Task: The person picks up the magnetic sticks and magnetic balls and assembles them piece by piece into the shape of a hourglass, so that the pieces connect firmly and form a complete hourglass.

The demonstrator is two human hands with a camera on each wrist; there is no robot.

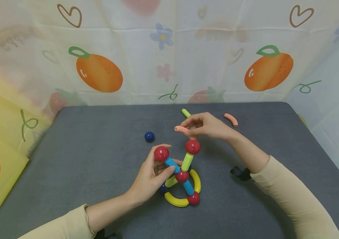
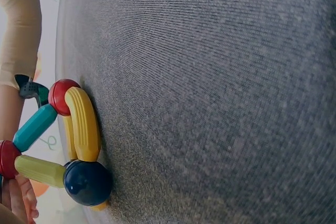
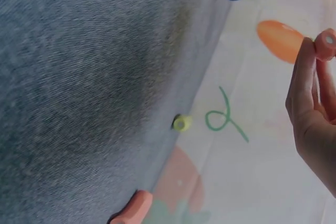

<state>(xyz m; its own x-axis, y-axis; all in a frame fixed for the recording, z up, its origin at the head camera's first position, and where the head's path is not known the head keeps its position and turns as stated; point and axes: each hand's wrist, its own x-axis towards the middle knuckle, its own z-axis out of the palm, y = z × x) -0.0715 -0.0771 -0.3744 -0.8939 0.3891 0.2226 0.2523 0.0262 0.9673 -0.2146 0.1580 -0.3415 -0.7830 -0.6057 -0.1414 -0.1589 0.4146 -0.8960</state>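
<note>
A model of magnetic rods and balls stands on the grey table. Its base is a ring of yellow curved rods [image 1: 176, 201] with dark blue and red balls. Straight rods lean up from the base to a central red ball [image 1: 182, 175]. From there a blue rod [image 1: 173, 164] rises to one red ball [image 1: 161, 153], and a light green rod [image 1: 187, 162] to another red ball [image 1: 193, 146]. My left hand [image 1: 148, 177] grips the model around that upper blue rod. Just above the right-hand upper ball, my right hand [image 1: 209, 126] pinches a pink curved rod [image 1: 181, 129].
On the table [image 1: 97, 149] beyond the model lies a dark blue ball [image 1: 149, 136]. A green rod [image 1: 185, 113] lies behind my right hand, and a second pink curved rod [image 1: 231, 119] to its right. Printed cloth [image 1: 205, 73] hangs along the table's back edge.
</note>
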